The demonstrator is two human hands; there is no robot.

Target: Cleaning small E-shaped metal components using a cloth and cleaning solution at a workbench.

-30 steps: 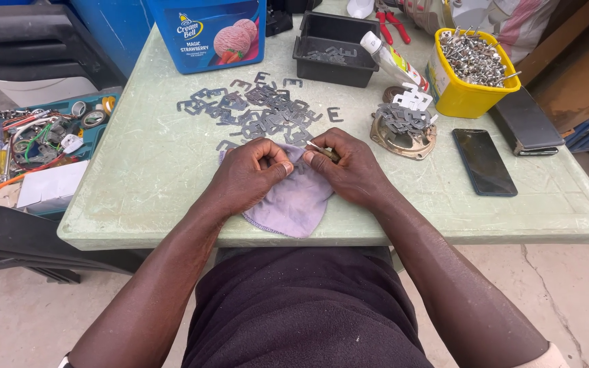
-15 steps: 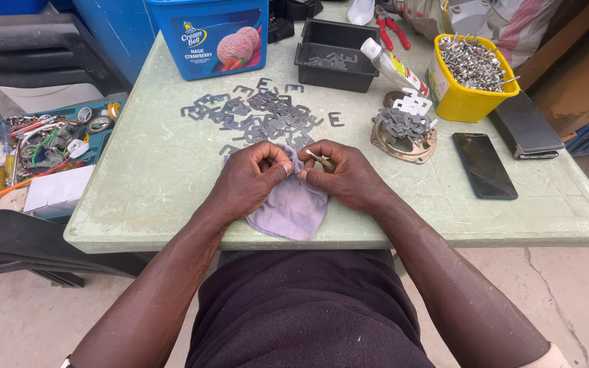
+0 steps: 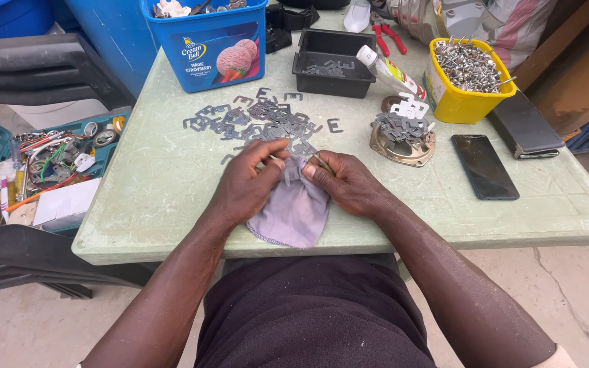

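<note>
Just below the pile of plates on the table, one small plate is pinched against a cloth by both hands: left hand, right hand. Most plates lie loose in the pile, not yet handled; a stack is seen to its right.

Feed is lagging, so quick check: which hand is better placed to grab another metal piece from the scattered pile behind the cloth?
Left, probably. The left hand has its fingertips raised toward the pile of metal pieces, while the right hand sits lower, pinching the purple cloth and a small piece.
</note>
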